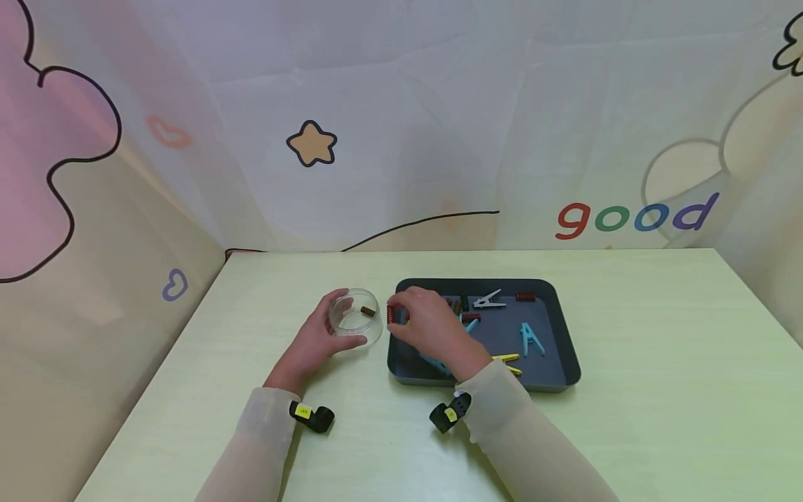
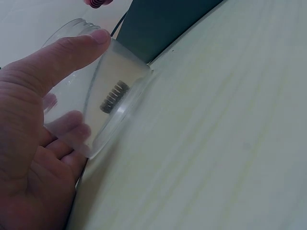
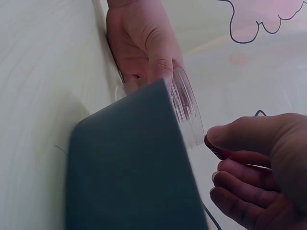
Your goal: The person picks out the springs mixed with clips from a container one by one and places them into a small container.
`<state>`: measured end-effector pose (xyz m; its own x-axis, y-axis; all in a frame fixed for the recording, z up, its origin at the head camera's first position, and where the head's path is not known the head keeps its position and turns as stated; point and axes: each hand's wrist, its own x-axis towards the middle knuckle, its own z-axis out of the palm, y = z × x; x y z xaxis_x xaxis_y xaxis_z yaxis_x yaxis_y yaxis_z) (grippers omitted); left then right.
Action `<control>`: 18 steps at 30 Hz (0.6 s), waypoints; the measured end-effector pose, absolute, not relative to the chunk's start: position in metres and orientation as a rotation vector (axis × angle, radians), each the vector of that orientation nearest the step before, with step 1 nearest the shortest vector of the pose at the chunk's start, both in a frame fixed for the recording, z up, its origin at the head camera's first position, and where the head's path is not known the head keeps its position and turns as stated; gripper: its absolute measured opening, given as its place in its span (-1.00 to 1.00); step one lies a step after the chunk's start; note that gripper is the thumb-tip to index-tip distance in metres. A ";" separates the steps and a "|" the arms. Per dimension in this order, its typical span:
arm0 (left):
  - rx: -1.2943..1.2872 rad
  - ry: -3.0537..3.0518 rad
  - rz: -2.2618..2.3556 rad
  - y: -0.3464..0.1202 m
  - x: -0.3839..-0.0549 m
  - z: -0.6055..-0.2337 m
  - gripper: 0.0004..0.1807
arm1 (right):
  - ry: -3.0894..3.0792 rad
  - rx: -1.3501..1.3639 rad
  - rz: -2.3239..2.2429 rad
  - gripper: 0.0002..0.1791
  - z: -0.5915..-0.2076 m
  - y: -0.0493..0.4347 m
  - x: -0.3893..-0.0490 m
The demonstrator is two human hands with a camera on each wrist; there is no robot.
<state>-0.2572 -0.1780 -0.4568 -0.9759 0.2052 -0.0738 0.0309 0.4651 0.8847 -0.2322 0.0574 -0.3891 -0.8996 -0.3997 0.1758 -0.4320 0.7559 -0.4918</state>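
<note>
My left hand (image 1: 311,343) grips a clear round jar (image 1: 346,322), thumb on the near side and fingers round the far side. The jar stands on the table, left of the tray, its mouth uncovered. Inside, on its bottom, lies one dark bronze coil spring (image 1: 368,311), also seen through the wall as a coil (image 2: 114,97) in the left wrist view. Between thumb and forefinger, my right hand (image 1: 434,328) pinches a red coil spring (image 1: 391,314). It holds this spring just right of the jar, over the tray's left rim.
A dark grey tray (image 1: 555,373) sits right of the jar, partly covered by my right hand. In it lie a white clip (image 1: 490,300), a light blue clip (image 1: 530,339), a yellow clip (image 1: 505,357), a red spring (image 1: 525,297) and other springs. A printed curtain (image 1: 401,139) stands behind the table.
</note>
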 end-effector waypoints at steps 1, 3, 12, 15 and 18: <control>0.210 2.536 1.533 -0.178 -0.257 -0.457 0.04 | -2.878 0.684 0.835 -0.63 -0.390 0.057 -0.232; 0.211 2.534 1.535 -0.177 -0.258 -0.457 0.03 | -2.861 0.682 0.839 -0.63 -0.390 0.058 -0.232; 0.225 2.537 1.539 -0.177 -0.257 -0.456 0.04 | -2.793 0.664 0.848 -0.65 -0.390 0.057 -0.229; 0.221 2.546 1.527 -0.177 -0.257 -0.457 0.05 | -2.793 0.653 0.854 -0.64 -0.391 0.056 -0.230; 0.210 2.549 1.520 -0.177 -0.257 -0.456 0.06 | -2.808 0.641 0.862 -0.62 -0.391 0.055 -0.230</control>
